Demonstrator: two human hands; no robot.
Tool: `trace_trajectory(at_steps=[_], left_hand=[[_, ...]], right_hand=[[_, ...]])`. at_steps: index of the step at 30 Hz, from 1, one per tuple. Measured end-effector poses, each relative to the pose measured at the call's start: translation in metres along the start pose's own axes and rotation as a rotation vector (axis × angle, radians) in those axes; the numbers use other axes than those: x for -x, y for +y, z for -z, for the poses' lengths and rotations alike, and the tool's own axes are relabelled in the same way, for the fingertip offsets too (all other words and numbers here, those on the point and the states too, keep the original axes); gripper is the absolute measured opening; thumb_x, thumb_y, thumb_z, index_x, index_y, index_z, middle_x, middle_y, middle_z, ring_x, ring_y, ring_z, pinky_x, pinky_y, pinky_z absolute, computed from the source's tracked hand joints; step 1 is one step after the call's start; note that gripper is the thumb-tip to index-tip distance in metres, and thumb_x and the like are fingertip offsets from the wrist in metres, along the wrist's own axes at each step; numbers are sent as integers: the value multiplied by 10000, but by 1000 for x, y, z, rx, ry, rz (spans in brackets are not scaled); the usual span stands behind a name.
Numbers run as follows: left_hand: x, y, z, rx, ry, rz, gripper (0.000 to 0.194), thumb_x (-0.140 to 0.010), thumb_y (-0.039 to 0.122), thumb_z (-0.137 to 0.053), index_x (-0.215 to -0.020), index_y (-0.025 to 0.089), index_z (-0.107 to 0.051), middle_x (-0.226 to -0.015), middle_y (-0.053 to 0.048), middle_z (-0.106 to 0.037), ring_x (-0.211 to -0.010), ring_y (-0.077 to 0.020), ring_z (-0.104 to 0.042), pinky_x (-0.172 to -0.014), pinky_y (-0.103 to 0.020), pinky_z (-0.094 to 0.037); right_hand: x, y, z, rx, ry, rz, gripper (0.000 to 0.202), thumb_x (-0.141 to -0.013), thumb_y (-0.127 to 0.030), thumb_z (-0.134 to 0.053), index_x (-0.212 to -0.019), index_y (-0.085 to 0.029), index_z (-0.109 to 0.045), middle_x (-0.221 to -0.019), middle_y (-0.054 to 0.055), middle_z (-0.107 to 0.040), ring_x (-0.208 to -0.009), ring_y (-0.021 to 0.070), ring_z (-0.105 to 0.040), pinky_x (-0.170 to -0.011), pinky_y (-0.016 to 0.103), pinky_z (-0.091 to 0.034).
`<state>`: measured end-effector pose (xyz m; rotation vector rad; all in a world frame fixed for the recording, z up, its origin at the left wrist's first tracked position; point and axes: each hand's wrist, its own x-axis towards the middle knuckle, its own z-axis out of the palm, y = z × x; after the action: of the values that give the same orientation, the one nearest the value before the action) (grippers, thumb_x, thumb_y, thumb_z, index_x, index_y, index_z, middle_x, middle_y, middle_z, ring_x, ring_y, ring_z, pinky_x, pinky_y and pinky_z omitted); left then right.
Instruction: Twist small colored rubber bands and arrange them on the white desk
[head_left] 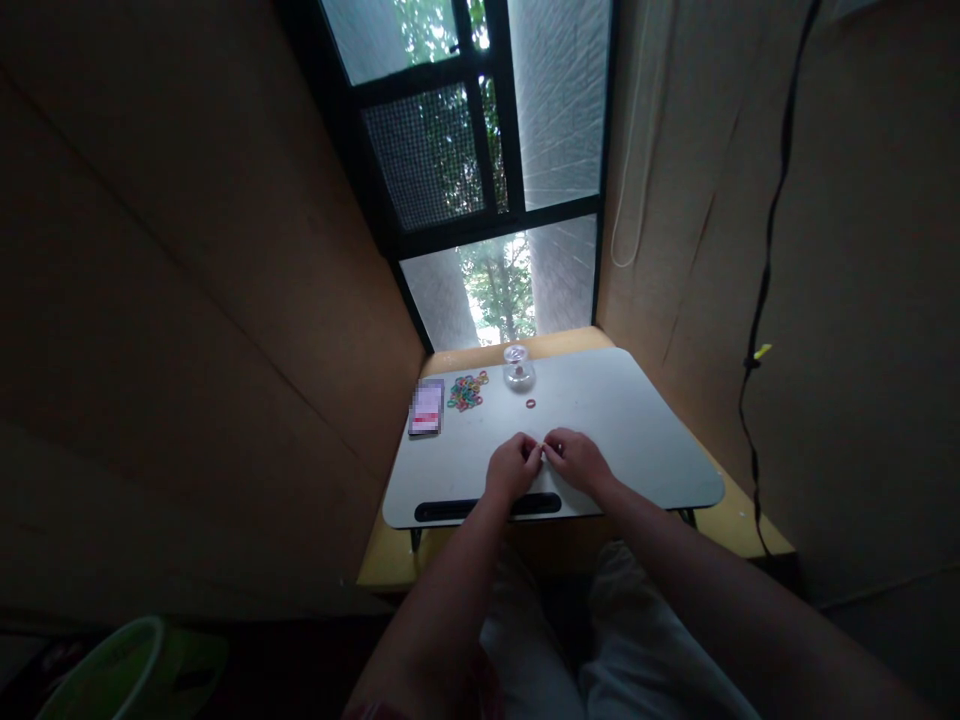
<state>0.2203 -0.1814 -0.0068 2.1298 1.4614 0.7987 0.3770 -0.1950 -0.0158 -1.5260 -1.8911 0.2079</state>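
Closest to the camera are the person's bare forearms, the left one [442,590] coming in from about 7 o'clock and the right one [705,570] from about 4, over light trousers [637,640]. They angle in so the left hand [514,467] and right hand [577,460] meet over a white lap desk [645,430], fingers curled, fingertips practically touching. Kinda looks like a two-handed pinch, but it's too small to tell if either hand is actually gripping anything. Going by a clock centred on those fingertips (12 = toward the window [499,290]), a single reddish ring [531,404] lies flat near 12, with a clear container [518,370] just past it, a hair toward 11. The heap of little coloured rings [466,392] sits around 10, and right beside it, nearer 9:30, there's a phone [426,408]. Its screen is pixelated, pink and white with a red strip, so any writing there is unreadable. The desk's black slot [442,511] runs by 7:30, partly under the left forearm, and a black cable [771,230] with a yellow bit [763,352] hangs off toward 2.
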Motion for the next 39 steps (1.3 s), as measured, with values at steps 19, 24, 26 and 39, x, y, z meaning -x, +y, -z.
trace_trajectory(at_steps=[19, 24, 26, 39], left_hand=[[0, -1, -1, 1, 16, -5, 205, -854, 382, -527, -819, 194, -602, -764, -11, -653, -677, -120, -555, -625, -234, -373], [0, -1, -1, 0, 9, -7, 187, -853, 362, -526, -822, 195, -602, -767, -9, -658, -669, -118, -559, -605, -237, -362], [1, -2, -1, 0, 3, -11, 193, -851, 369, -528, -822, 194, -605, -768, -10, -659, -668, -118, -559, -602, -237, -361], [0, 0, -1, -22, -10, -22, 209, -839, 385, -532, -826, 196, -621, -748, 1, -651, -653, -114, -546, -602, -237, -357]], right_hand=[[-1, 2, -2, 42, 5, 15, 175, -814, -250, -523, -652, -192, -559, -671, 11, -579, -616, 129, -461, -604, 255, -291], [0, 0, 0, 39, 1, 8, 164, -819, -247, -509, -674, -195, -563, -684, 7, -582, -614, 126, -461, -601, 253, -293], [1, 0, 0, 37, 8, 12, 152, -819, -246, -508, -687, -195, -563, -686, 5, -583, -617, 127, -462, -601, 253, -292], [1, -2, 0, -14, 14, -18, 122, -781, -233, -505, -689, -191, -573, -651, 4, -582, -591, 124, -464, -589, 249, -281]])
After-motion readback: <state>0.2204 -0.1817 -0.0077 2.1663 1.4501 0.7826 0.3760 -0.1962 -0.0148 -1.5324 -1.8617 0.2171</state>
